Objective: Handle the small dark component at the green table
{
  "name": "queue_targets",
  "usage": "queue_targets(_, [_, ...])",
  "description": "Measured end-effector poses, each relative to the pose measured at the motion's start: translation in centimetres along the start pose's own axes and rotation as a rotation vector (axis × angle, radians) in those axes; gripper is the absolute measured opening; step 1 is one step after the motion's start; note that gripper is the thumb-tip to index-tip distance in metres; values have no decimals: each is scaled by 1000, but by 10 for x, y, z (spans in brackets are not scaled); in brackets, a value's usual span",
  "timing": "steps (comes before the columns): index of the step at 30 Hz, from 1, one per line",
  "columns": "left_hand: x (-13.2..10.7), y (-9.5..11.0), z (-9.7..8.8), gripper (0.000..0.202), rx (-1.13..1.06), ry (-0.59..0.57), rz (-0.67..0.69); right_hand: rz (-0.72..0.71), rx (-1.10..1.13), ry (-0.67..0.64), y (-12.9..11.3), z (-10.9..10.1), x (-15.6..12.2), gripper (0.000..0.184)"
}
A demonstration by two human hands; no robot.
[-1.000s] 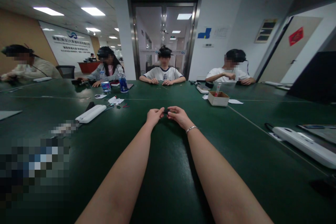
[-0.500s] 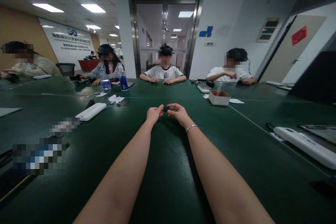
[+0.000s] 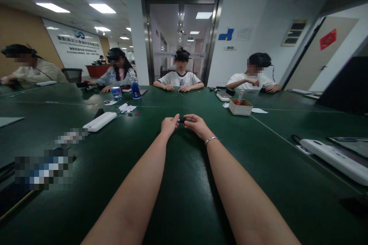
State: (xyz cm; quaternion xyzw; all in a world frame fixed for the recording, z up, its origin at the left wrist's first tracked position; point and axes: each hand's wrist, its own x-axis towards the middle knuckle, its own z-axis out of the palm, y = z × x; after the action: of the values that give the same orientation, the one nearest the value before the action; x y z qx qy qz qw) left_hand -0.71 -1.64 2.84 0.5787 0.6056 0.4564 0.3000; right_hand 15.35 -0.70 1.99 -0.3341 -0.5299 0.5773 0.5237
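Both my arms stretch out over the dark green table (image 3: 184, 183). My left hand (image 3: 169, 124) and my right hand (image 3: 196, 124) meet at the fingertips and pinch a small dark object (image 3: 181, 120) between them, just above the tabletop. The object is too small to name. A thin silver bracelet (image 3: 211, 139) circles my right wrist.
A white power strip (image 3: 99, 121) lies to the left, another (image 3: 333, 157) at the right edge. A small cardboard box (image 3: 240, 107) stands right of centre. Two bottles (image 3: 135, 89) and paper scraps sit farther left. Several people sit along the far side, hands on the table.
The view has tilted slightly; my hands stay together on the small dark object, with only slight finger shifts.
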Motion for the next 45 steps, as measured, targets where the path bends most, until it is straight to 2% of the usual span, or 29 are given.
queue_targets(5, [-1, -2, 0, 48, 5, -30, 31, 49, 80, -12, -3, -1, -4, 25])
queue_targets(10, [3, -6, 5, 39, -113, -105, -5, 75, 103, 6, -5, 0, -6, 18])
queue_targets(17, [-1, -1, 4, 22, -254, -139, 11, 119, 133, 81, -6, 1, -4, 10])
queue_targets(20, [-3, 2, 3, 24, -298, -149, 49, 128, 156, 88, -7, 2, -5, 8])
queue_targets(26, [-4, 1, 5, 25, -342, -154, 27, 141, 173, 93, -7, 2, -5, 5])
queue_targets(30, [-3, 0, 5, 19, -333, -146, 65, 147, 161, 94, -7, 2, -5, 5])
queue_targets(35, [-2, 0, 6, 21, -329, -156, 41, 143, 153, 77, -6, 1, -4, 4])
queue_targets(40, [-1, -1, 8, 17, -296, -142, 81, 139, 147, 49, -5, -1, -3, 8])
queue_targets(45, [2, -6, 10, 24, -272, -169, 82, 137, 149, 53, -4, -1, -3, 6])
